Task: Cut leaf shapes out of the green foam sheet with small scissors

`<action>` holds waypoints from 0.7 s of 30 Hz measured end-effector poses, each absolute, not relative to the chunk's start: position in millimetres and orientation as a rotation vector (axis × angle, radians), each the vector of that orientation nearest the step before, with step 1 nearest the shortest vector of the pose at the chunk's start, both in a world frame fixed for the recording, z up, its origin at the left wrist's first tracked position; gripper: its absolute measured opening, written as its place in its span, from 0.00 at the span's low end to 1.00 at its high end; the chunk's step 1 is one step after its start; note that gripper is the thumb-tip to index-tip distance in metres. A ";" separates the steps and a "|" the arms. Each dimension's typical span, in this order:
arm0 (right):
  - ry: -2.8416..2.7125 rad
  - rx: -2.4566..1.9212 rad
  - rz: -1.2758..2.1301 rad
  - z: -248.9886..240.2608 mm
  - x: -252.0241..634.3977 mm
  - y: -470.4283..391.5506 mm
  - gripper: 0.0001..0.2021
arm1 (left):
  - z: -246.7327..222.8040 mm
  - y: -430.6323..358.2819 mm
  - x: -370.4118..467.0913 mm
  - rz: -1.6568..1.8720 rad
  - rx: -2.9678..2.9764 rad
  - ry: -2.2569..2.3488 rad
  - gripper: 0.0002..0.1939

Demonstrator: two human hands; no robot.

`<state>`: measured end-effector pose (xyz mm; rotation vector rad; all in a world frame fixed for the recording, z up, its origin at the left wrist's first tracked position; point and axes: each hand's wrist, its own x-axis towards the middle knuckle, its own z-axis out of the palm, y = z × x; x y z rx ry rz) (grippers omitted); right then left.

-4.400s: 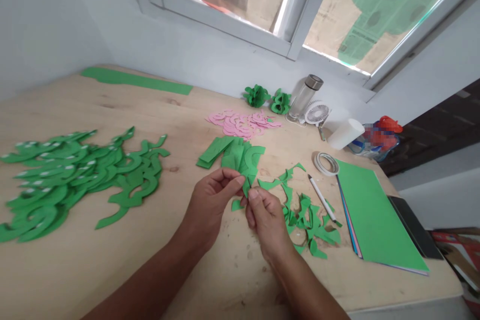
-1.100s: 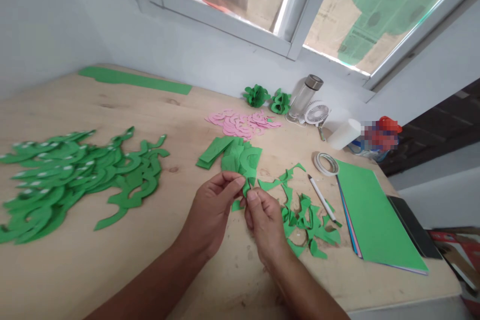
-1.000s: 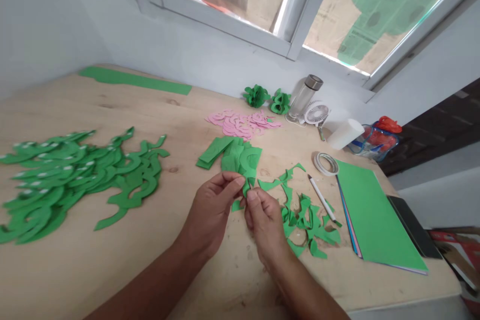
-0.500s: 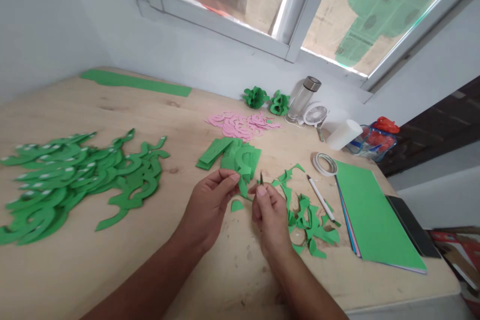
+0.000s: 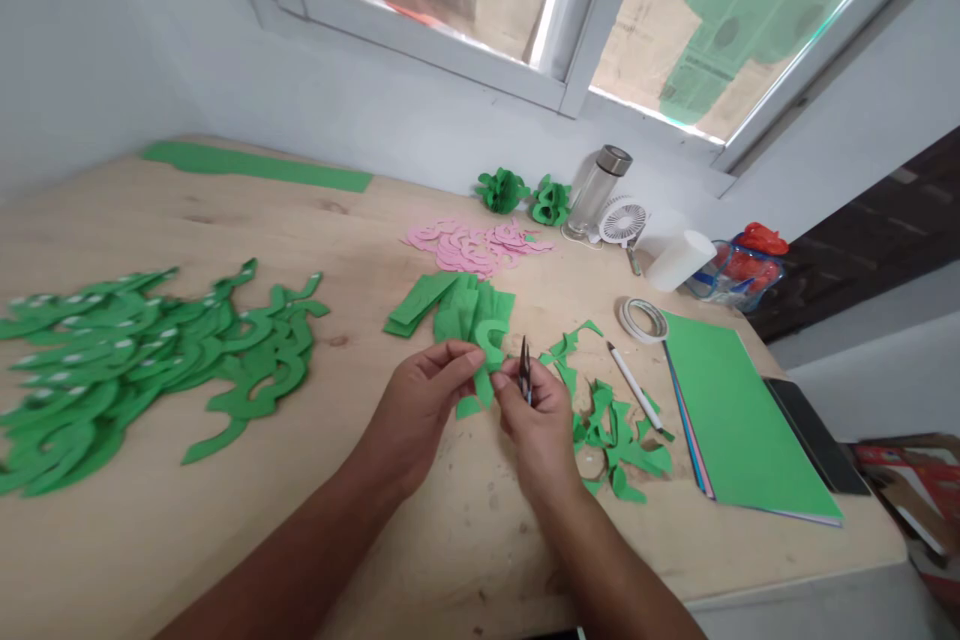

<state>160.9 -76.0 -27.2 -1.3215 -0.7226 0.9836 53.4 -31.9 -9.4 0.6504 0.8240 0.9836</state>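
Observation:
My left hand (image 5: 431, 398) pinches a curved green paper cutout (image 5: 492, 345) between thumb and fingers. Close by on the right, my right hand (image 5: 541, 430) is closed round a pair of small scissors (image 5: 525, 365), their dark blades pointing away from me. Its thumb and fingertip also reach the lower edge of the cutout. The scissor handles are hidden in the palm. Just beyond the hands lie stacked green paper pieces (image 5: 454, 308). A small green scrap (image 5: 466, 408) rests on the table beneath the cutout.
Green curved cutouts (image 5: 161, 350) pile up at left. Green offcuts (image 5: 622, 450), a white pen (image 5: 634, 385), a tape roll (image 5: 643, 319) and green sheets (image 5: 750, 410) lie at right. Farther back are pink cutouts (image 5: 472, 245), a glass bottle (image 5: 596, 195) and a small fan (image 5: 624, 220).
My right hand has turned the scissors so more of the blades show, and its fingertips have come closer to the cutout. The view has shifted slightly.

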 end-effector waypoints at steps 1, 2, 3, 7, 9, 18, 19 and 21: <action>-0.745 -1.330 0.981 -27.2 160.8 -75.8 0.10 | -9.8 -31.4 52.9 0.983 0.658 0.832 0.12; -0.761 -1.341 0.976 -27.4 160.6 -75.5 0.10 | -10.1 -31.0 52.4 0.984 0.664 0.839 0.13; -0.773 -1.352 0.970 -27.5 160.5 -75.1 0.10 | -10.2 -30.8 52.1 0.984 0.667 0.842 0.14; -0.815 -1.387 0.942 -26.3 159.9 -74.2 0.09 | -9.7 -30.8 52.1 0.979 0.690 0.852 0.14; -0.829 -1.393 0.926 -24.5 159.9 -74.1 0.09 | -9.4 -30.3 51.7 0.977 0.709 0.854 0.14; -0.774 -1.420 0.989 -25.9 160.5 -73.8 0.10 | -9.4 -22.3 47.0 1.129 0.633 0.893 0.14; -0.776 -1.413 0.992 -26.3 160.3 -73.6 0.09 | -9.4 -22.2 47.2 1.119 0.612 0.882 0.14; -0.777 -1.394 0.979 -26.8 160.2 -73.0 0.10 | -9.0 -22.5 47.8 1.118 0.573 0.862 0.15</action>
